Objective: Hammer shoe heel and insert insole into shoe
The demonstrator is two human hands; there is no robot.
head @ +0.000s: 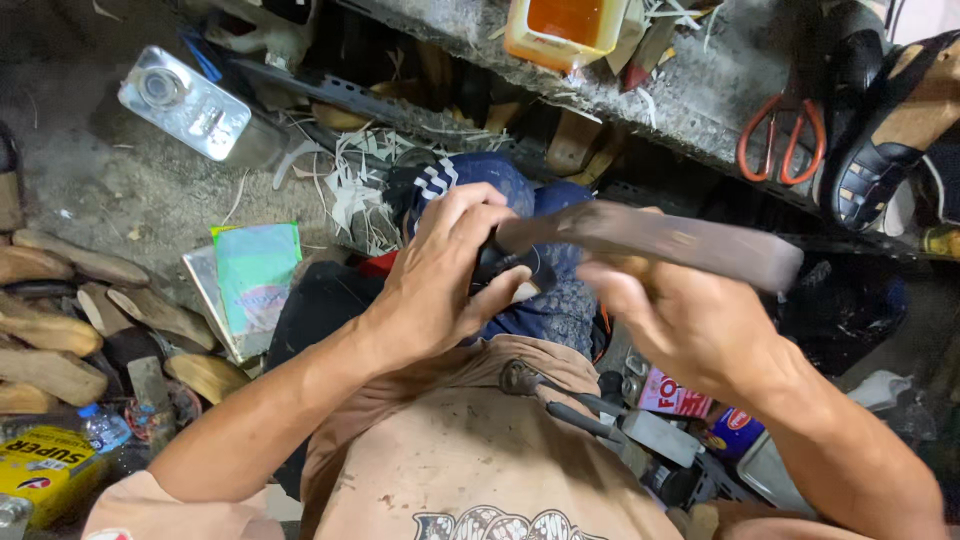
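Shoe (515, 268) gripped closed in left hand (440, 275). Right hand (680, 320) wraps blurred rasp (650, 240). Risk: rasp slips, scrapes left fingers (470, 215).

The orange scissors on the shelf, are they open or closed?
Closed, it seems. The orange scissors hang with both handle loops close together; their blades are hidden in the dark above, so the tips cannot be checked.

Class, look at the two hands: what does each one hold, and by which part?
The left hand grips a small black piece around its body. The right hand holds a long flat tool by its near end; motion blur hides its exact kind.
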